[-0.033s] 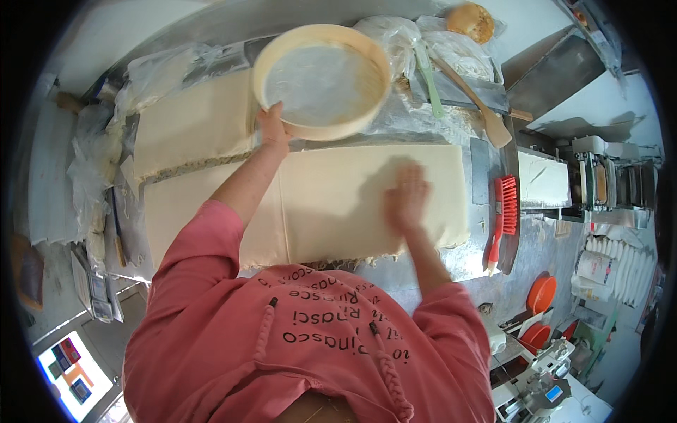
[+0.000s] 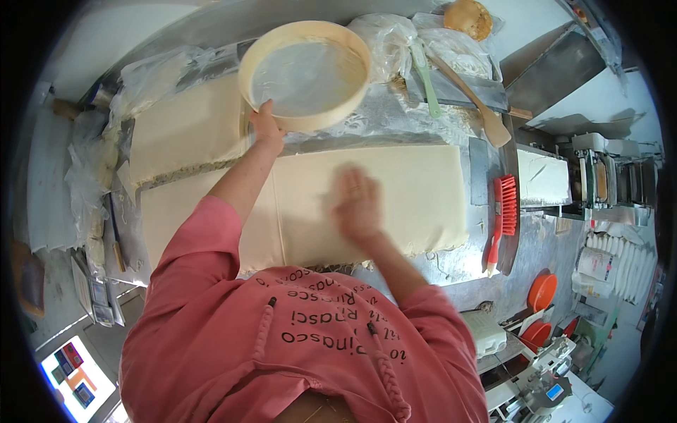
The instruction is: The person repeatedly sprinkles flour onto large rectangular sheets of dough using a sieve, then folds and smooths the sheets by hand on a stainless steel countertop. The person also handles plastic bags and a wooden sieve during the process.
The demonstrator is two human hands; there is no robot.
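Observation:
My left hand is closed on the near-left rim of a large round sieve, which has a pale wooden hoop and fine mesh. It is held tilted above the far side of the table. Below and nearer me lies a long, pale slab of dough with ragged edges and a seam dividing it crosswise. My right hand, blurred by motion, is open with fingers stretched out over the dough, right of the seam. Whether the palm touches the surface, I cannot tell. Another dough slab lies behind, at the far left.
A red brush lies right of the dough. Beyond it stands a machine with a white block beside it. Behind are a green spatula, a wooden paddle, plastic bags and a round flat bread.
My right hand has swept left across the dough toward the seam. The sieve in my left hand has shifted slightly left and away from me.

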